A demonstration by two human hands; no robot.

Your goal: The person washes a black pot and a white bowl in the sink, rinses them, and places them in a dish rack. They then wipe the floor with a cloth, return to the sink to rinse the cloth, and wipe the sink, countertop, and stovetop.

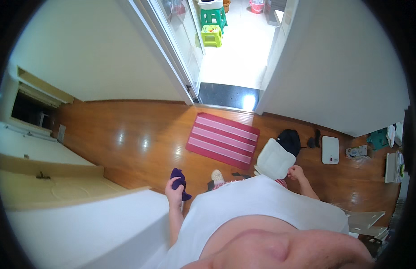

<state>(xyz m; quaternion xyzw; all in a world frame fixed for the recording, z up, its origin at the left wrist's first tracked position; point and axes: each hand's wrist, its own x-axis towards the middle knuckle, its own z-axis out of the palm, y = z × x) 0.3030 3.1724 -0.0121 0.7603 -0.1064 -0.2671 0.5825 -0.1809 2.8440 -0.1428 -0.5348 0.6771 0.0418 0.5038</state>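
My left hand (174,192) is closed around a bunched piece of dark purple cloth (178,180), held out to the left of my body above the wooden floor. On the other side, my right hand (296,173) pinches the near right edge of a white padded piece (274,159), perhaps a cushion or folded cloth. That piece covers part of a black item (289,141), possibly a bag or cap, and hides my right foot. A light-coloured shoe (217,176) shows on my left foot.
A pink striped mat (224,140) lies before a dark threshold (224,95) at a sliding glass door (181,37). Green (213,16) and lime (212,35) plastic stools stand beyond it. To the right are a white bathroom scale (330,150) and a small box (357,152). A white wall-like surface (93,222) is at left.
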